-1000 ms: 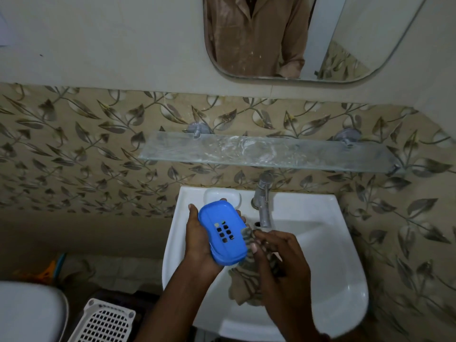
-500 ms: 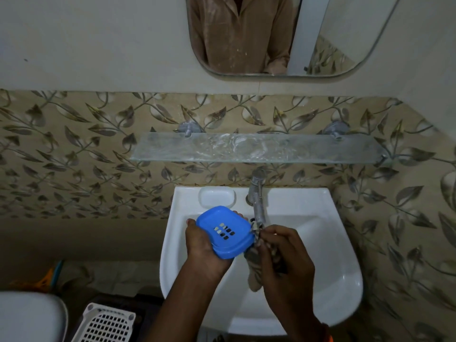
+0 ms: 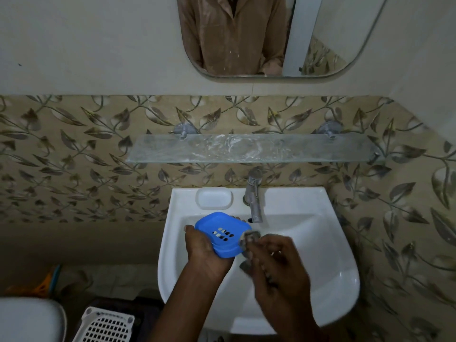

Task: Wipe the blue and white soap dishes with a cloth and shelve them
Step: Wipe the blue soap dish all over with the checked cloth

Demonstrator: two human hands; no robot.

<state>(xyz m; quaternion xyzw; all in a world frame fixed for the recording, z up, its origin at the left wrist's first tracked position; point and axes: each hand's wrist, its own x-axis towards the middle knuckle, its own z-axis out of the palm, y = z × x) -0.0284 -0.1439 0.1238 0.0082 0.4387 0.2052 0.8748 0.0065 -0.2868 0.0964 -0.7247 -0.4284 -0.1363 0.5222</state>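
Observation:
My left hand (image 3: 204, 253) holds the blue soap dish (image 3: 223, 233) over the white basin, its slotted underside facing up. My right hand (image 3: 276, 265) grips a bunched grey-brown cloth (image 3: 248, 240) and presses it against the dish's right edge; most of the cloth is hidden in my fingers. The white soap dish (image 3: 214, 198) rests on the back left ledge of the sink, left of the tap. Above the sink a frosted glass shelf (image 3: 254, 149) hangs on the wall with nothing on it.
A metal tap (image 3: 254, 196) stands at the back middle of the sink (image 3: 333, 280). A mirror (image 3: 278, 38) hangs above the shelf. Low on the left are a white perforated basket (image 3: 106, 325) and a white toilet lid (image 3: 27, 319).
The blue dish has dropped lower into the basin and tilted flatter. The cloth, which hung down loosely before, is now bunched up in my right hand at the dish's edge.

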